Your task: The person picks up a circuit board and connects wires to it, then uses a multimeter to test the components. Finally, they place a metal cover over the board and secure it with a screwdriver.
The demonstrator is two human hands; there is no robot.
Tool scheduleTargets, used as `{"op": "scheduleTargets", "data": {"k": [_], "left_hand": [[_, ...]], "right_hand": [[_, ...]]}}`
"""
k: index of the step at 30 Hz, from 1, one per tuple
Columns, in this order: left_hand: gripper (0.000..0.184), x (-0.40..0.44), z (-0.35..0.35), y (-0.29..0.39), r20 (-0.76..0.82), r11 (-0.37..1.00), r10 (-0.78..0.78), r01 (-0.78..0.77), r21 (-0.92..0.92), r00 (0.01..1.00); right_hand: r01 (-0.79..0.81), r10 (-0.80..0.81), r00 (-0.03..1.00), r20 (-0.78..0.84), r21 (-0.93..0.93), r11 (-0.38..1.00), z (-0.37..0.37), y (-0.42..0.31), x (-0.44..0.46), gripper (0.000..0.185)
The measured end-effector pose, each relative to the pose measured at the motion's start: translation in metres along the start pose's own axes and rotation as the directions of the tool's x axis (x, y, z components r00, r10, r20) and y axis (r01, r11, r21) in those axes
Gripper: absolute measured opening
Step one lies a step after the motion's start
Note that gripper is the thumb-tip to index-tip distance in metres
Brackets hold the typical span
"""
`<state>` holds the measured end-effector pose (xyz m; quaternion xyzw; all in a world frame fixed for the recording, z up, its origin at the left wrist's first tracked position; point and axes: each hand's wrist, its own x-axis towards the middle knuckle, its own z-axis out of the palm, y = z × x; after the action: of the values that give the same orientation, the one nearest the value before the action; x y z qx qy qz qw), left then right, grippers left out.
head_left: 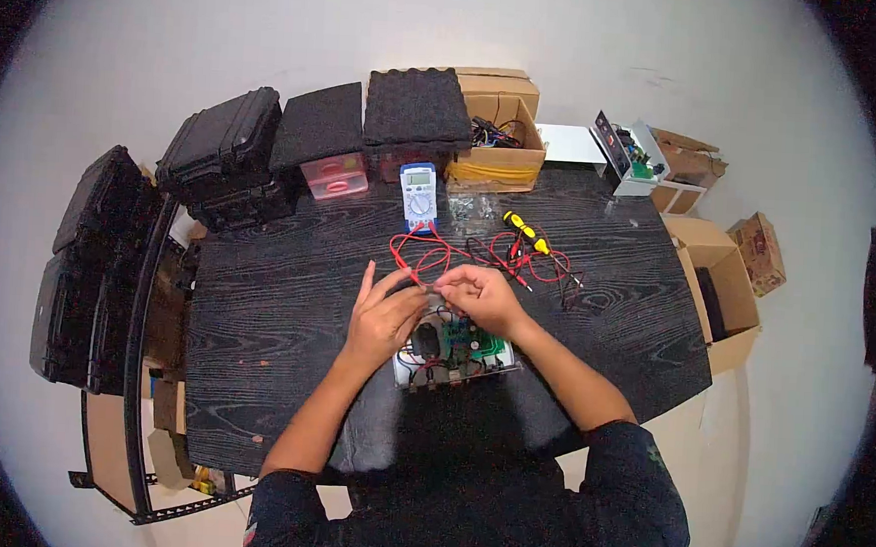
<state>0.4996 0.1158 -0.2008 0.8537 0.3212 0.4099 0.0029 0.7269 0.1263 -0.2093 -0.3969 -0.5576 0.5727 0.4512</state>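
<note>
My left hand (pixel 384 315) and my right hand (pixel 486 301) meet fingertip to fingertip above the back edge of an open electronic device. Both are closed in a pinch, though one left finger points up and away. Whatever sits between the fingertips is too small to make out. Below them, the device's white casing (pixel 403 374) holds a green circuit board (pixel 491 354), a black block (pixel 425 341) and wires. Just beyond my hands lie the red test leads (pixel 402 259) of a blue and white multimeter (pixel 420 198).
A yellow and black screwdriver (pixel 527 233) rests among the leads, near a clear plastic bag (pixel 473 214). Black cases (pixel 222 148), a foam-topped pink box (pixel 335 177), a carton of cables (pixel 498 168) and another opened device (pixel 634 165) line the back. A cardboard box (pixel 735 279) stands right of the table.
</note>
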Motion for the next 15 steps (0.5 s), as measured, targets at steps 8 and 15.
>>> {"op": "scheduleTargets", "data": {"k": [8, 15], "left_hand": [[0.015, -0.013, 0.011, -0.002, 0.437, 0.981, -0.037, -0.051, 0.189, 0.899], [0.016, -0.006, 0.005, 0.004, 0.464, 0.994, -0.043, -0.007, 0.105, 0.885]], "right_hand": [[0.114, -0.125, 0.992, 0.003, -0.432, 0.895, -0.006, -0.013, -0.017, 0.010], [0.548, -0.487, 0.826, 0.282, -0.601, 0.582, -0.009, -0.004, -0.021, 0.023]]}}
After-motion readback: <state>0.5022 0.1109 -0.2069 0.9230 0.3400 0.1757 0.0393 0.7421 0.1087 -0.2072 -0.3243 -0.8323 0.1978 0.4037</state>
